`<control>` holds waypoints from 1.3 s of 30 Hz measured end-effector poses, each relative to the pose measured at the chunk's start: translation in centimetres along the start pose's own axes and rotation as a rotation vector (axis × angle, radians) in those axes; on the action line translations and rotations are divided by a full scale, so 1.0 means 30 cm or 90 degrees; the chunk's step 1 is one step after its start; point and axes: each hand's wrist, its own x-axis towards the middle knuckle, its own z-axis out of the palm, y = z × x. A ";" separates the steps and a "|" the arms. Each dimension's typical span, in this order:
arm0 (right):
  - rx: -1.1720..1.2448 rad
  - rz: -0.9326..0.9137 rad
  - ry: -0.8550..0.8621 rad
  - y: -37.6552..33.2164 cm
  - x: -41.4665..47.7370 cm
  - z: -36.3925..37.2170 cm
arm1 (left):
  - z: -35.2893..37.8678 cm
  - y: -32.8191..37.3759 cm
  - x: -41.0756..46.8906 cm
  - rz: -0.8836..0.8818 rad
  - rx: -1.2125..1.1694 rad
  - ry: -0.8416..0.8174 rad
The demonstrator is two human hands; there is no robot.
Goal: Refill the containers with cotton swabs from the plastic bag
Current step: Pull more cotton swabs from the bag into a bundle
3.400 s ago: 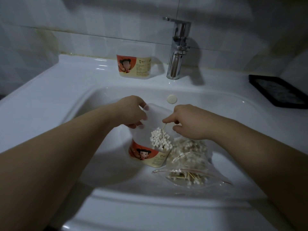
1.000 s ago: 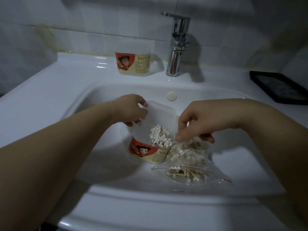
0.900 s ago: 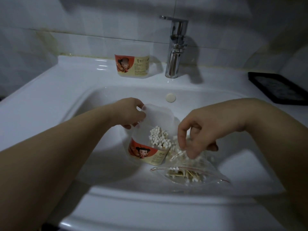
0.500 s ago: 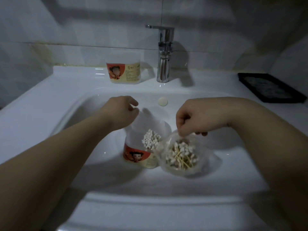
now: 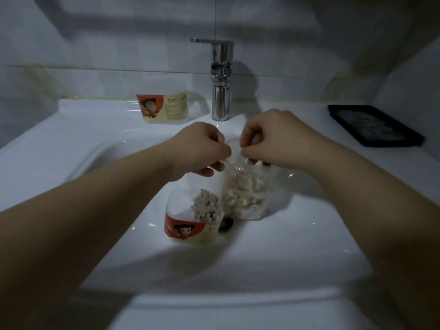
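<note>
A clear plastic bag (image 5: 247, 194) of cotton swabs hangs upright over the sink basin. My left hand (image 5: 202, 148) and my right hand (image 5: 266, 139) pinch its top edge, close together. Just left of the bag stands an open container (image 5: 190, 225) with a red and cream label, a bunch of cotton swabs (image 5: 206, 207) standing in its right side. A second container (image 5: 163, 107) with the same label stands on the sink's back ledge, left of the tap.
The white sink (image 5: 71, 144) surrounds the work area; its drain (image 5: 226, 225) shows dark behind the open container. A chrome tap (image 5: 220, 91) rises at the back centre. A black tray (image 5: 373, 125) lies on the ledge at the right.
My right hand lifted the bag from lying flat in the basin to hanging upright. My left hand left the container's lid and joined the right at the bag's top.
</note>
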 end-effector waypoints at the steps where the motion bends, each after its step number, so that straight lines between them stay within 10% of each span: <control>1: -0.029 -0.019 -0.029 -0.005 -0.003 0.001 | -0.006 -0.002 0.011 0.003 -0.006 0.023; 17: -0.333 -0.015 -0.170 -0.027 0.014 0.089 | 0.058 -0.117 0.019 0.117 -0.046 0.050; 39: 0.092 0.049 0.032 -0.011 0.030 -0.015 | 0.049 -0.107 0.029 0.099 -0.067 0.037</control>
